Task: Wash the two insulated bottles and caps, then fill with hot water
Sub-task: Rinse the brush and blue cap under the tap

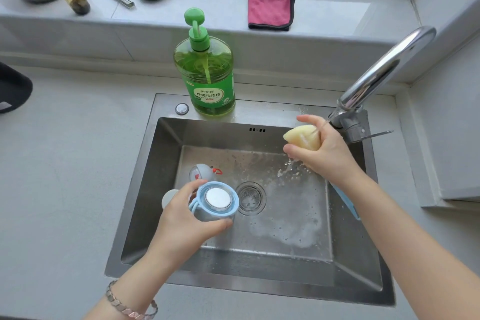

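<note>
Blue bottle [217, 200] sits in the left hand [181, 218] at nine o'clock of the drain [250, 197]. Wet, soapy skin could let it slip and clatter into the sink [166, 163], I'd guess. Fingers and thumb curl round its body, the wrist bent downward. A second bottle [201, 173] lies just beyond, at eleven o'clock. Further back, at two o'clock, the right hand [327, 150] squeezes a yellow sponge [302, 138] under the running tap [376, 73].

Green, pink and yellow are popping against the grey steel sink [145, 215].
The far soap bottle [205, 78] is glowing clear green, the cloth [270, 9] is showing pink with dark edging, the sponge [302, 137] is looking pale yellow, and the cap [217, 200] is shining pale blue around silver.
</note>
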The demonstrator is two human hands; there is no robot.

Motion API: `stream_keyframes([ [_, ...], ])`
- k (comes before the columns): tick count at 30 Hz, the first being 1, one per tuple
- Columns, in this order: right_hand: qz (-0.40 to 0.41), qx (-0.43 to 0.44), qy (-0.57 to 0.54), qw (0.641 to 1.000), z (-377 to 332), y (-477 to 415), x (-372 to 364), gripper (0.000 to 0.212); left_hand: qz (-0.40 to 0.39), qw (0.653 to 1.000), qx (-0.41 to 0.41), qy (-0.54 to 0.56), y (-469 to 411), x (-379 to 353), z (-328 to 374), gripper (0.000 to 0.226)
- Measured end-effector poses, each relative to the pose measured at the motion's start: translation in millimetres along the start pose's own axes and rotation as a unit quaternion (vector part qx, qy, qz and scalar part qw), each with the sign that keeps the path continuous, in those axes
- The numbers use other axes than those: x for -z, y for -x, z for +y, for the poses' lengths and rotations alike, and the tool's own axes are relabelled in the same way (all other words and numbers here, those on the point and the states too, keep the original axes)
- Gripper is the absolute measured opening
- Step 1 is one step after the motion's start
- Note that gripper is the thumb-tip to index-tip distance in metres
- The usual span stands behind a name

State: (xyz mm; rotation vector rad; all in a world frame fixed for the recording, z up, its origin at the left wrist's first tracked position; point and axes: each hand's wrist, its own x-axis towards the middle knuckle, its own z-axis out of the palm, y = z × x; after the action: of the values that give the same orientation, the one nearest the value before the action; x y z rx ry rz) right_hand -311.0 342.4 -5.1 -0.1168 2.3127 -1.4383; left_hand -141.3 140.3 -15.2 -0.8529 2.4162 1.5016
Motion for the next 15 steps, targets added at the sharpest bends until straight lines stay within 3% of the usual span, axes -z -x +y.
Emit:
stream_keyframes([
  [6,-0.056,0.003,-0.090,0.994,-0.3,0.8,-6.6,0.041,0.013,1.000,-0.005,0.009,0.0,2.4,-1.4,0.070],
  [10,-0.027,0.014,-0.004,1.000,-1.9,-6.3,-7.8,0.006,0.018,1.000,-0.002,0.005,0.2,5.9,-4.2,0.073],
  [12,-0.028,0.039,0.089,0.995,-0.3,-9.0,-9.6,0.031,0.020,1.000,-0.001,0.004,0.7,7.6,-4.9,0.074],
  [15,-0.008,0.029,0.097,0.995,0.5,-6.8,-11.5,0.050,0.021,1.000,-0.002,0.002,2.3,9.2,-5.3,0.074],
])
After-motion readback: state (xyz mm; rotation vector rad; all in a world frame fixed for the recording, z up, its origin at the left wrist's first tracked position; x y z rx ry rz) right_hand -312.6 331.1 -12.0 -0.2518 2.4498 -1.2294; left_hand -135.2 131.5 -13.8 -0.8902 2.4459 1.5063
